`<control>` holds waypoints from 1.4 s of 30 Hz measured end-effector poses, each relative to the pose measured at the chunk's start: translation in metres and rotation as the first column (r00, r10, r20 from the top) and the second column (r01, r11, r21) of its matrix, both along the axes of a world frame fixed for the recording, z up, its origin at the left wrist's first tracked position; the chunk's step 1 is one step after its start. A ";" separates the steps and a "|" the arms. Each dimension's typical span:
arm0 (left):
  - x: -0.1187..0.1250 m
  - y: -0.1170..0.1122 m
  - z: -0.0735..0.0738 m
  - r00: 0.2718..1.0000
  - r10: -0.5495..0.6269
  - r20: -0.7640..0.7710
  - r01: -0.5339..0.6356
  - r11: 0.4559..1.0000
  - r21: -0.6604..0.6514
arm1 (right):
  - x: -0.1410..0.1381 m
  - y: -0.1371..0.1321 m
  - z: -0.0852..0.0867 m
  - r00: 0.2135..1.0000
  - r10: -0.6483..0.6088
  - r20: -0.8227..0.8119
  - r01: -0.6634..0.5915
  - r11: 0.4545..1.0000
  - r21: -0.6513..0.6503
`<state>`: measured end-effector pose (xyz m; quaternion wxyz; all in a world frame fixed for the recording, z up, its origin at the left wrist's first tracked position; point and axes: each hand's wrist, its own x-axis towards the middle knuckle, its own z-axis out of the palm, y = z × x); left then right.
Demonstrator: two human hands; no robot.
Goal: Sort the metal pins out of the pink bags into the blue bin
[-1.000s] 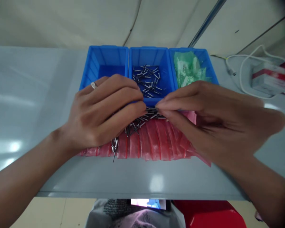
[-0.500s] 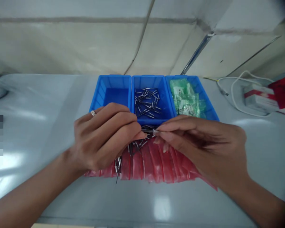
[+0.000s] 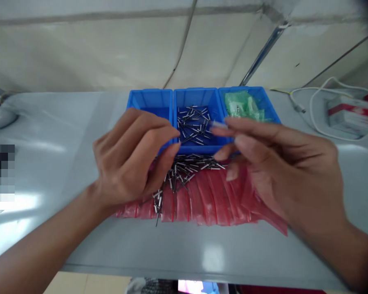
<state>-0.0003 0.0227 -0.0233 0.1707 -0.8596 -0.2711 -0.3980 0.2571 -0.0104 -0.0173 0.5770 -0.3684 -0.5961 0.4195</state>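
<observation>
Blind rivets point(image 3: 190, 165) lie in a loose, crisscrossed heap at lower centre of the frame, on top of a fanned stack of red translucent plastic bags point(image 3: 202, 200), and a small cluster trails down toward the stack's lower left edge. More rivets lie scattered in the middle bin point(image 3: 196, 96) of a row of three blue plastic bins point(image 3: 150, 98) at upper centre, while green plastic bags point(image 3: 242, 105) fill part of the right-hand bin. The bins and the red stack sit on a grey table point(image 3: 202, 253). At centre left, the person's left hand point(image 3: 131, 157) hangs over the heap, its fingers point(image 3: 159, 130) loosely curled and spread, with no rivet showing among them. At right, the right hand point(image 3: 282, 171) reaches in with its fingertips close together around a pale sliver point(image 3: 218, 123); blur hides whether they are pinching it. The rivets look light, stiff and smooth, likely to slide and snag one another on the slick plastic, so the firmer hold would seem to be on the thicker body, not the thin stem. A white cable point(image 3: 313, 110) and a red-and-white box point(image 3: 351, 116) sit at upper right.
</observation>
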 end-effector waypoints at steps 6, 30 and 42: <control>-0.004 0.006 -0.001 0.999 0.054 -0.009 -0.053 0.998 0.041 | 0.011 -0.002 -0.001 0.858 -0.113 0.502 -0.124 0.901 0.415; -0.008 0.001 -0.002 0.987 0.091 -0.132 -0.095 0.995 -0.021 | 0.016 -0.001 -0.003 0.603 -0.242 0.760 -0.304 0.811 0.499; -0.008 0.008 0.001 0.964 -0.148 -0.221 0.184 0.971 0.155 | 0.011 0.000 0.001 0.925 -0.087 0.370 -0.008 0.969 0.248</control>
